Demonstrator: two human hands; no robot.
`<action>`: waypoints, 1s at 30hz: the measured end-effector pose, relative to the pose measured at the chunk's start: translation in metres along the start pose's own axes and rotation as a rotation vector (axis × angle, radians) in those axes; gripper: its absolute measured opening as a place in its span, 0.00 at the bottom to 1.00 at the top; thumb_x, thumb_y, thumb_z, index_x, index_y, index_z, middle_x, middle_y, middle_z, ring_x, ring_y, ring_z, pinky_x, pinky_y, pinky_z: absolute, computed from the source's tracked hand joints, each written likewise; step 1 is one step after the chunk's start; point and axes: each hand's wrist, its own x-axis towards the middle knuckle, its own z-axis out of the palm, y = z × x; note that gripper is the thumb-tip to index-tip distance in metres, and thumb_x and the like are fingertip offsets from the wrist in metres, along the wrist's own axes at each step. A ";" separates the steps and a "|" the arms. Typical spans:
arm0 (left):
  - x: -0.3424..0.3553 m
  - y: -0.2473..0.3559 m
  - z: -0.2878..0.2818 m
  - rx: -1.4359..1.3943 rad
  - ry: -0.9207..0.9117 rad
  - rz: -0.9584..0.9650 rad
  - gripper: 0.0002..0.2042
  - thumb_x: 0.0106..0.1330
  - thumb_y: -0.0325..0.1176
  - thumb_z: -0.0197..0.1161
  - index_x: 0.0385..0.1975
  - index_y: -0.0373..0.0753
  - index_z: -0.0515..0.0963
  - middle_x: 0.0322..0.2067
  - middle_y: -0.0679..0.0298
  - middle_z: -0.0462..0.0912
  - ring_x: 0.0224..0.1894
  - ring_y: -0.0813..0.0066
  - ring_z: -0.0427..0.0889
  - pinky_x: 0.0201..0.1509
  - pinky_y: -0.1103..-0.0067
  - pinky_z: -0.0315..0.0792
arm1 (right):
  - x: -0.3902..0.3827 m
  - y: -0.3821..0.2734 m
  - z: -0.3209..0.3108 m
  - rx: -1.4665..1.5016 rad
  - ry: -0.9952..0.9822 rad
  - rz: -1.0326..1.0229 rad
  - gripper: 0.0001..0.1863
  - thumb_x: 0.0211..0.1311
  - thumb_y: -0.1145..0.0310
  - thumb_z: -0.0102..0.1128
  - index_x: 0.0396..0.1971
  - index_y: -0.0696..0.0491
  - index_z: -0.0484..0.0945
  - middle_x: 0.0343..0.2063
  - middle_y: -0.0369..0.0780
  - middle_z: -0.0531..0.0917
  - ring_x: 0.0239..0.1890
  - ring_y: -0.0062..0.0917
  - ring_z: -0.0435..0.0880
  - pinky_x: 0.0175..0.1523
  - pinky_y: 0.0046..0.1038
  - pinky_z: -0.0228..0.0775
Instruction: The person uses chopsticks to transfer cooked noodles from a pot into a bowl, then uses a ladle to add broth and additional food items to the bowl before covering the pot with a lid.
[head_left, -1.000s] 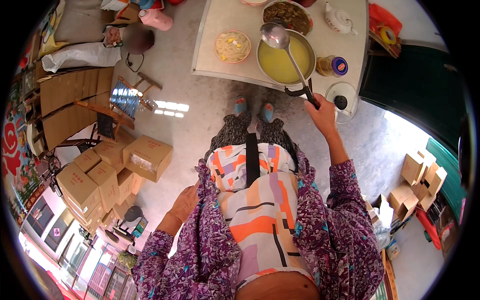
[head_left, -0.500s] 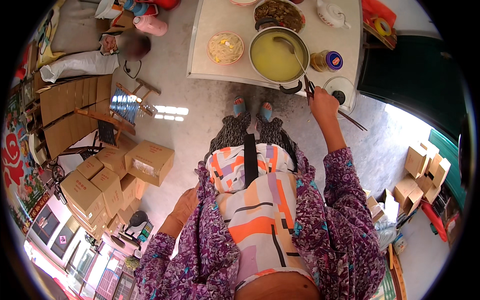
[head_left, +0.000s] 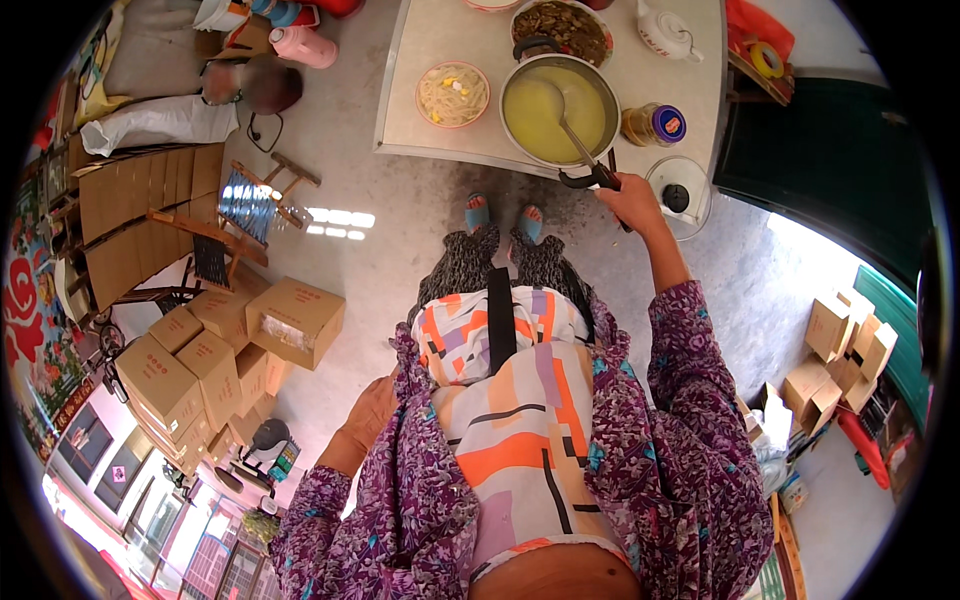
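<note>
A deep pot (head_left: 507, 135) of yellowish-green liquid stands near the table's front edge. Closed round the handle of a metal ladle (head_left: 572, 138), my right hand (head_left: 634, 204) is just beyond the pot's near black handle (head_left: 588, 179); the ladle's bowl dips into the liquid. Dark chopsticks (head_left: 613, 160) show past the same hand, seemingly gripped along with the ladle. My left hand (head_left: 372, 414) hangs beside my waist, its fingers mostly hidden by the purple flowered jacket (head_left: 410, 460). Left of the pot is a bowl of pale shredded food (head_left: 453, 96) with yellow bits.
Behind the pot sits a bowl of brown food (head_left: 565, 32). To its right are a jar (head_left: 655, 124) with a purple lid, a glass lid (head_left: 690, 205) and a white teapot (head_left: 668, 32). Cardboard boxes (head_left: 295, 322) and a small folding stool (head_left: 250, 205) occupy the floor at left.
My right hand has shifted slightly left and nearer to me. The ladle's bowl has moved left and toward me in the liquid, and the chopsticks have swung to point differently.
</note>
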 end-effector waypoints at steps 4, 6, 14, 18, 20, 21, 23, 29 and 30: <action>0.003 0.011 -0.006 0.089 -0.012 0.039 0.21 0.62 0.34 0.48 0.56 0.36 0.67 0.51 0.53 0.72 0.54 0.60 0.70 0.62 0.74 0.61 | -0.001 0.018 0.002 0.201 -0.116 -0.007 0.15 0.49 0.60 0.61 0.22 0.58 0.77 0.13 0.38 0.78 0.15 0.24 0.77 0.25 0.27 0.68; 0.004 0.019 -0.007 0.177 -0.004 0.060 0.22 0.57 0.32 0.49 0.52 0.31 0.70 0.50 0.52 0.73 0.51 0.66 0.71 0.60 0.75 0.64 | -0.004 0.021 0.002 0.311 -0.166 0.005 0.13 0.49 0.62 0.62 0.21 0.58 0.77 0.13 0.36 0.77 0.14 0.20 0.75 0.22 0.24 0.65; 0.003 0.026 -0.016 -0.006 -0.072 -0.066 0.19 0.68 0.38 0.44 0.57 0.40 0.65 0.50 0.52 0.71 0.54 0.58 0.69 0.63 0.73 0.61 | -0.032 0.022 -0.007 0.658 -0.236 0.116 0.10 0.52 0.67 0.62 0.25 0.58 0.76 0.15 0.34 0.75 0.13 0.15 0.71 0.19 0.17 0.60; 0.003 0.029 -0.018 0.180 -0.061 0.067 0.20 0.68 0.39 0.43 0.58 0.39 0.64 0.49 0.51 0.71 0.54 0.55 0.70 0.61 0.72 0.62 | -0.037 0.032 -0.006 0.710 -0.216 0.124 0.10 0.55 0.67 0.62 0.31 0.58 0.77 0.16 0.33 0.75 0.14 0.12 0.70 0.19 0.15 0.62; 0.004 0.038 -0.022 0.089 -0.054 0.023 0.20 0.68 0.39 0.44 0.58 0.39 0.64 0.49 0.50 0.71 0.54 0.54 0.70 0.61 0.71 0.63 | -0.039 0.033 -0.006 0.708 -0.168 0.121 0.11 0.54 0.66 0.62 0.31 0.59 0.77 0.16 0.33 0.75 0.14 0.13 0.70 0.19 0.15 0.62; 0.005 0.044 -0.024 0.084 -0.058 0.001 0.20 0.66 0.38 0.45 0.57 0.38 0.65 0.50 0.50 0.71 0.53 0.56 0.70 0.61 0.72 0.63 | -0.040 0.034 -0.007 0.707 -0.144 0.120 0.11 0.54 0.66 0.63 0.31 0.59 0.77 0.16 0.33 0.75 0.14 0.13 0.70 0.19 0.16 0.62; 0.008 0.056 -0.028 0.115 -0.071 -0.043 0.21 0.60 0.35 0.48 0.54 0.35 0.68 0.52 0.50 0.72 0.53 0.62 0.70 0.61 0.73 0.63 | -0.038 0.037 -0.008 0.632 -0.081 0.095 0.11 0.52 0.66 0.63 0.27 0.59 0.77 0.16 0.34 0.75 0.14 0.14 0.71 0.19 0.17 0.63; 0.011 0.071 -0.034 0.285 -0.126 0.021 0.24 0.56 0.33 0.49 0.54 0.32 0.68 0.56 0.50 0.68 0.53 0.65 0.70 0.61 0.74 0.63 | -0.036 0.029 -0.009 0.072 0.177 -0.015 0.14 0.50 0.61 0.62 0.28 0.57 0.79 0.18 0.43 0.79 0.21 0.31 0.79 0.28 0.31 0.71; 0.010 0.066 -0.032 0.336 -0.121 0.072 0.24 0.56 0.33 0.49 0.54 0.32 0.68 0.56 0.50 0.68 0.53 0.65 0.70 0.61 0.74 0.63 | -0.035 0.029 -0.008 -0.065 0.230 -0.055 0.14 0.50 0.59 0.61 0.29 0.56 0.79 0.19 0.45 0.80 0.23 0.35 0.81 0.31 0.33 0.72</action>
